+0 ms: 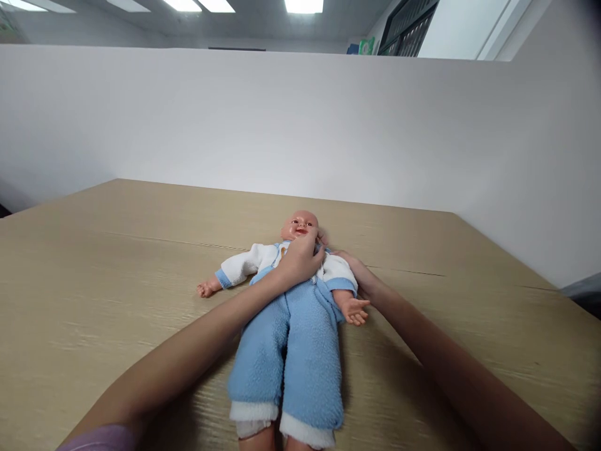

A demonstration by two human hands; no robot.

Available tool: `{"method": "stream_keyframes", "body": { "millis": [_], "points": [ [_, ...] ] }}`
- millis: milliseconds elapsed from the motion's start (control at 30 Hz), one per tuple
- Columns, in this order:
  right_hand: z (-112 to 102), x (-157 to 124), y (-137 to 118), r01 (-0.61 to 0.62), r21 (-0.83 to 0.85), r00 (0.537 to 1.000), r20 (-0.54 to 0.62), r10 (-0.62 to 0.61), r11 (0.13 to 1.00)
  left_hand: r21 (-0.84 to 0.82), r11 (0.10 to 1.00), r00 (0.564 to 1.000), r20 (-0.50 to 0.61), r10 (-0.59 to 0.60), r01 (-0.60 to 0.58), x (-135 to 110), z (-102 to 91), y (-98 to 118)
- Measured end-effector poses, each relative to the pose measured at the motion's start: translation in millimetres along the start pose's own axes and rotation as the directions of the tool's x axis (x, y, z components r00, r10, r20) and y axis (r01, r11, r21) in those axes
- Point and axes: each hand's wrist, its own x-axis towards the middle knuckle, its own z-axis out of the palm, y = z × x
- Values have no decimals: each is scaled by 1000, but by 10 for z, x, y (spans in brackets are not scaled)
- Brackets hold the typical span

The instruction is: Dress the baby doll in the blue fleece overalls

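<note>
A doll (312, 351) lies on the table (117, 269). The left hand (302, 258) is on the doll's chest, the right hand (362, 274) at its shoulder. I can't tell if they grip.

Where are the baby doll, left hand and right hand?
Baby doll (304, 313), head view: blue-clothed lower body.
Left hand (301, 257), head view: back of the hand.
Right hand (360, 270), head view: part showing beside the doll.
</note>
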Motion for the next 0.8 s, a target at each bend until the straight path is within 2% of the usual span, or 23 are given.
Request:
{"method": "stream_keyframes", "body": {
  "millis": [133, 300, 500, 600, 667, 767, 800],
  "points": [
    [-177, -459, -56, -7, -99, 1000, -17, 5, 995, 45, 999, 999, 24, 23, -24, -9, 29, 5],
    [-397, -892, -176, 28, -348, 999, -24, -38, 937, 79, 995, 998, 42, 52, -55, -20, 42, 8],
    [-954, -1007, -331, 97, -620, 976, -96, -198, 778, 93, 993, 996, 42, 73, -76, -30, 57, -2],
    [-1101, -998, -264, 162, -702, 954, -69, -293, 694, 87, 992, 995, 49, 86, -90, -22, 66, -4],
    [-1085, -1005, -194, 222, -801, 913, -30, -407, 556, 83, 991, 994, 58, 96, -101, -18, 42, 10],
    [-910, -1075, -128, 300, -912, 776, 64, -627, 278, 113, 981, 988, 32, 154, -156, -63, -86, 55],
    [-817, -1118, -122, 334, -913, 737, 98, -669, 234, 126, 975, 983, 5, 185, -184, -102, -153, 67]
  ]
}}
